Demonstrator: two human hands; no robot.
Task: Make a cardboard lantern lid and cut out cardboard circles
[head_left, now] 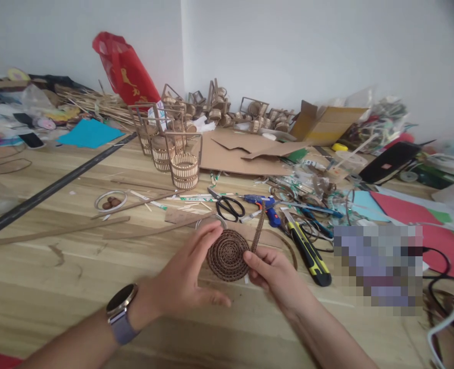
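So the brown coiled disc (227, 253) was right between the 2 hands, its spiral face turned toward the camera, over the near part of the wooden counter (211, 341). Couldn't tell if its lower edge touched the wood. The right hand (271, 269) had it pinched at the right rim, thumb in front, with the loose strip (259, 225) sticking up from that same spot. The left hand (184, 271) was open, thumb and fingers spread in a wide C around the left side; fingertips were super close to the rim, but I couldn't tell if they touched. There was a watch (121, 299) on that wrist.

Just past the disc lay black-handled scissors (230, 208) and a blue glue gun (263, 201), with a black and yellow utility knife (309, 256) off to the right. Over to the left, a few brown balls (111, 201) sat by a pale ring (100, 195). Farther back stood some little slatted baskets (184, 172), next to flat cardboard (242, 154), and a red bag (125, 69) leaned behind them.
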